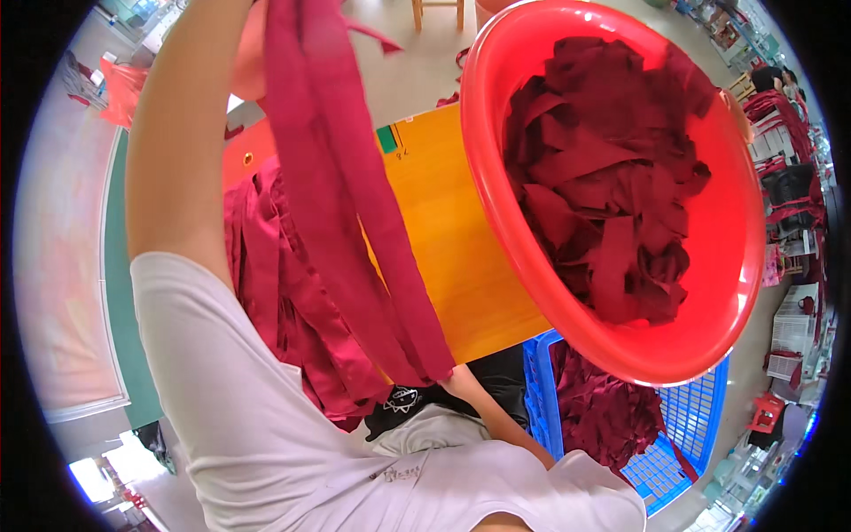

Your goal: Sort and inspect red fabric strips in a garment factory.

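Long dark-red fabric strips (341,168) hang taut from the top edge of the view down to my right hand (459,381). My right hand is closed on their lower end, close to my body, with the fingers partly hidden by the cloth. My left arm is raised on the left and runs out at the top; that hand does not show. Beneath the held strips, a pile of similar fabric strips (284,293) drapes over the left part of the yellow wooden table (470,257) toward my lap.
A tilted large red basin (743,248) full of dark-red fabric scraps (612,168) stands at the right of the table. Below it is a blue plastic crate (687,434) with more red fabric. A wooden stool (439,7) stands beyond the table. People and cluttered workplaces line the far right.
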`<state>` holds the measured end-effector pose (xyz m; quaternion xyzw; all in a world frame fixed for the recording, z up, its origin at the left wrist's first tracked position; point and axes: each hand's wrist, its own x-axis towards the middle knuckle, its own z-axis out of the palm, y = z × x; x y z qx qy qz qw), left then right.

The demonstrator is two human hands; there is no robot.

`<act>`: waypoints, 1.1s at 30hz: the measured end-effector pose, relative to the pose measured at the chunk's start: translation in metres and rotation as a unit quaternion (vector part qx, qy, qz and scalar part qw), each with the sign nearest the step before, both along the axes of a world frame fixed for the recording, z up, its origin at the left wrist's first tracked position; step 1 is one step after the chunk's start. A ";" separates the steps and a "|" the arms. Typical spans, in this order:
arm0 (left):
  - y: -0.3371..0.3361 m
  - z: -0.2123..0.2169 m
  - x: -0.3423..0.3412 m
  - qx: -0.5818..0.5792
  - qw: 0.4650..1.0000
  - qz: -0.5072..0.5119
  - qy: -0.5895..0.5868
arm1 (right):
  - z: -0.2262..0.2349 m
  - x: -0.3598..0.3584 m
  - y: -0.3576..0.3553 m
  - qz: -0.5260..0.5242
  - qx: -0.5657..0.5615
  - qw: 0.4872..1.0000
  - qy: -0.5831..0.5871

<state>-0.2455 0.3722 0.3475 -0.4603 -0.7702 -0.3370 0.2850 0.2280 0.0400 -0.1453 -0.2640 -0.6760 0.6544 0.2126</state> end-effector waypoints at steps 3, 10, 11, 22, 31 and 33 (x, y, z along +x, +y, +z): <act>0.021 -0.035 -0.029 -0.511 0.837 -0.194 -0.026 | -0.036 0.012 0.002 0.022 -0.325 0.944 -0.047; -0.097 -0.174 0.022 -0.378 0.887 -0.260 -0.041 | 0.020 0.030 0.014 0.197 -0.205 0.958 -0.047; -0.135 -0.171 0.051 -0.346 0.889 -0.283 0.099 | 0.038 0.031 0.018 0.214 -0.203 0.953 -0.064; -0.446 -0.242 0.311 -0.147 0.464 -0.505 -0.713 | 0.189 0.031 0.058 0.114 -0.354 0.926 0.065; -0.464 -0.414 0.412 -0.116 0.809 -0.199 -0.540 | 0.169 0.031 0.033 0.045 -0.256 0.962 -0.085; -0.450 -0.419 0.403 -0.136 0.832 -0.254 -0.474 | 0.182 0.039 0.044 0.017 -0.204 0.979 -0.017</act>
